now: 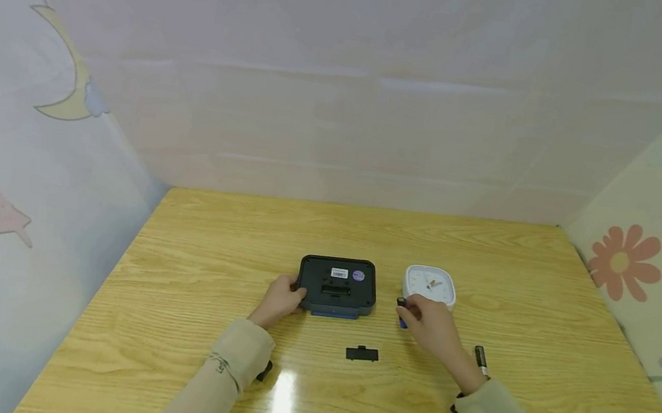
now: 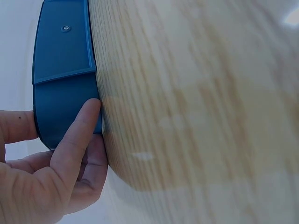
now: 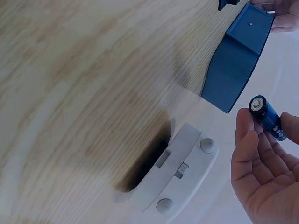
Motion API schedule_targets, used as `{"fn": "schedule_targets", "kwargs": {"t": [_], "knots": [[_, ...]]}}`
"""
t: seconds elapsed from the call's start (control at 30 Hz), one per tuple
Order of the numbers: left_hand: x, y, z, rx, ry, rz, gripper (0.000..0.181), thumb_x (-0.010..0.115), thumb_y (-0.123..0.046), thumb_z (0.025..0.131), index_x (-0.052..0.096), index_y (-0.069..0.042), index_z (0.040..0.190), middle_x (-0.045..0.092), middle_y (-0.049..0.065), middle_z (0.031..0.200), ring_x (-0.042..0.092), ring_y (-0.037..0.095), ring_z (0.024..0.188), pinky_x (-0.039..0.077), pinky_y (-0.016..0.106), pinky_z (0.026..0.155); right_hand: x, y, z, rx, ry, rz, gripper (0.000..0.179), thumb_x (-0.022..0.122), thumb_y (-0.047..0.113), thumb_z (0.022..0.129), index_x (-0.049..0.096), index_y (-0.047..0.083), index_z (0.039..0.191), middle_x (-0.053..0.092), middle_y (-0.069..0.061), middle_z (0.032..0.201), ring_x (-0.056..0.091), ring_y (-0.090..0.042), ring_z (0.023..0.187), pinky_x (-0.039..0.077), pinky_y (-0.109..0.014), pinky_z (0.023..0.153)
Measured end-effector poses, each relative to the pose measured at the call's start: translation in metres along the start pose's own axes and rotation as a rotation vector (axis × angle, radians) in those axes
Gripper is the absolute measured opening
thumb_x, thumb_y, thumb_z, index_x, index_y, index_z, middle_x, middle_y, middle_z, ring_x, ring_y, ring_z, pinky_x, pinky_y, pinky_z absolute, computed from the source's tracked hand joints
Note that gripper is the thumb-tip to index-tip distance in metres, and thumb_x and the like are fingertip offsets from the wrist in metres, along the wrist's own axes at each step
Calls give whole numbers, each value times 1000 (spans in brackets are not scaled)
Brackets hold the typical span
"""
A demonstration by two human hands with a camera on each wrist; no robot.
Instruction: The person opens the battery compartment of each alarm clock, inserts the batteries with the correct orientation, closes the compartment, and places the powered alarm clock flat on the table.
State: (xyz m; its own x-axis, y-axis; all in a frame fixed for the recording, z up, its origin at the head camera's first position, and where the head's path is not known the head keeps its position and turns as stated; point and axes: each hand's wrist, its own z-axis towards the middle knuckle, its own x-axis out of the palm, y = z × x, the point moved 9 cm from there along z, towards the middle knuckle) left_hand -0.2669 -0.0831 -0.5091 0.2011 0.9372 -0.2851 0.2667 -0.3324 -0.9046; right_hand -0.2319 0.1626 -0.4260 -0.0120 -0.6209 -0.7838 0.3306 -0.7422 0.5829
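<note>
Got a small blue battery (image 3: pixel 268 120) pinched in the right hand (image 1: pixel 432 323), thumb and fingers together on it. Got the left end of a dark box (image 1: pixel 308 286) gripped in the left hand (image 1: pixel 283 298), fingers bent round the corner. Look on top of the box for a thin slot (image 1: pixel 335 290): just right of the left hand, and left of the right hand, across a gap. So nearer to the left hand, but with the battery over in the right one.

Now check the long way of each. For the slot, side to side, from left hand toward right hand. For the battery, more like away from the body, so crossways to the slot. To match, would seem to need a turn as well as a shift left.

Find a little black cover (image 1: pixel 362 354) on the tabletop (image 1: pixel 185 249), between both hands but closer to the body. See a white clock (image 1: pixel 430 280) just past the right hand. Cannot tell about the inside of the slot.
</note>
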Motion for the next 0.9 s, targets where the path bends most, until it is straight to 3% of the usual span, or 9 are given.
{"fn": "schedule_targets", "kwargs": {"t": [0.2,0.4,0.6,0.8,0.9], "knots": [[-1,0,-1,-9,-6,4,43,44,-6,95,35,12,133,48,26,121,56,33,101,53,33,73,5,3,5,-22,-26,39,9,64,7,83,63,-1,87,61,0,66,51,-7,55,42,-23,50],[-1,0,0,-5,-8,5,43,45,-6,95,35,12,133,49,27,121,57,32,100,53,31,71,11,8,8,-70,-32,109,26,62,3,85,61,-2,110,65,-3,70,44,-4,47,36,-22,43],[0,3,3,-9,-7,-1,43,45,-6,95,36,11,133,49,26,121,57,32,100,53,33,72,14,12,13,-74,-46,113,21,62,2,84,64,0,105,66,-3,73,54,-8,56,41,-24,49],[2,14,15,34,9,7,46,47,-10,94,35,13,132,50,27,118,59,29,94,53,32,68,19,11,20,-3,-22,164,19,62,5,85,62,-2,103,61,-4,66,46,-8,49,36,-24,45],[1,12,12,33,8,4,45,47,-9,94,35,13,132,50,27,118,59,30,95,53,32,68,22,11,24,24,-12,197,20,62,6,85,61,-4,103,60,-8,62,45,-10,46,33,-23,43]]}}
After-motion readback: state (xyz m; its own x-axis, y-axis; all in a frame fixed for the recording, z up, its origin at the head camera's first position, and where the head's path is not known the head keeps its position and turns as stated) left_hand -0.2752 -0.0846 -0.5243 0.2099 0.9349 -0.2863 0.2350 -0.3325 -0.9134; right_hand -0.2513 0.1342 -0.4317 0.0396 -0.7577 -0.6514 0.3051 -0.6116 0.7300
